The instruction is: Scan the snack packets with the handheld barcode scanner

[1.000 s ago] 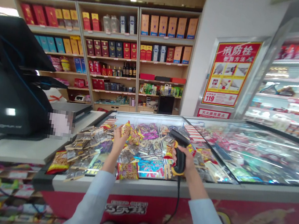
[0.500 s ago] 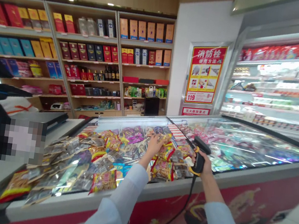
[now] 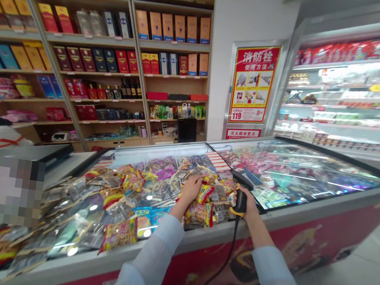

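My right hand grips a black and yellow handheld barcode scanner above the near edge of the freezer. Its head points forward and left, and a dark cable hangs from the handle. My left hand reaches into the snack packets, with its bent fingers on a yellow snack packet; the fingertips are partly lost among the bags. Just below that hand lies another red and yellow snack bag. Many clear and coloured packets are spread over the glass top of the chest freezer.
Boxes and bottles fill the wooden shelves behind. A red fire-hydrant sign hangs on the wall, beside a lit open cooler. Left of the freezer is a grey counter, with a dark, partly pixelated shape at its edge.
The view has shifted slightly right and down. My left hand has drawn a little closer over the packets. The scanner stays in my right hand, slightly nearer the left hand.
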{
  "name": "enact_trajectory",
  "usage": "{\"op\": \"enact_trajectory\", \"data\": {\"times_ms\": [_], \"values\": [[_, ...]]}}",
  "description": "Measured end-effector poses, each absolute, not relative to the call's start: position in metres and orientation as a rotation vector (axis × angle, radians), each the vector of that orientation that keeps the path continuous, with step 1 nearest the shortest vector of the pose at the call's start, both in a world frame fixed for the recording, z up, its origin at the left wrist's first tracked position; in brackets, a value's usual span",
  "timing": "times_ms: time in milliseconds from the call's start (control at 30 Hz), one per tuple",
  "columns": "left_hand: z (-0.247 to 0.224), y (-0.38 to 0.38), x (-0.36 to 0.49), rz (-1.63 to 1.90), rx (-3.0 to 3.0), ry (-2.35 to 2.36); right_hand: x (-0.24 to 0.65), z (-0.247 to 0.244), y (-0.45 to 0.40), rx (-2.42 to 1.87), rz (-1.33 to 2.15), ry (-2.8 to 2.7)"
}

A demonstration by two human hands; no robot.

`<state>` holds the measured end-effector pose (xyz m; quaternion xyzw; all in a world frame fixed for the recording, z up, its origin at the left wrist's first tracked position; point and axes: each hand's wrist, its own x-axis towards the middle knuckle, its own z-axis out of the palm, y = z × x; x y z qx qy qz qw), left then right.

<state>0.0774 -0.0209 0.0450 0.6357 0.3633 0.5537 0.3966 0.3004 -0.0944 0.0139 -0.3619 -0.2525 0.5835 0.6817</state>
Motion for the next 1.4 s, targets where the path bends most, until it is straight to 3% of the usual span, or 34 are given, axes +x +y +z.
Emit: {"op": "enact_trajectory", "data": {"times_ms": [367, 733, 1000, 1400], "values": [[0.062, -0.04, 0.064, 1.447, 1.78, 1.154, 0.299, 0.02, -0.098, -0.725, 1.341, -0.513], [0.101, -0.04, -0.04, 1.675, 1.743, 1.257, 0.27, 0.049, -0.131, -0.688, 1.153, -0.705], [0.099, -0.047, -0.129, 1.786, 1.629, 1.391, 0.167, 0.095, -0.126, -0.59, 1.246, -0.931], [0.068, -0.043, -0.253, 1.93, 1.43, 1.692, 0.012, 0.073, -0.067, -0.559, 1.467, -1.042]]}}
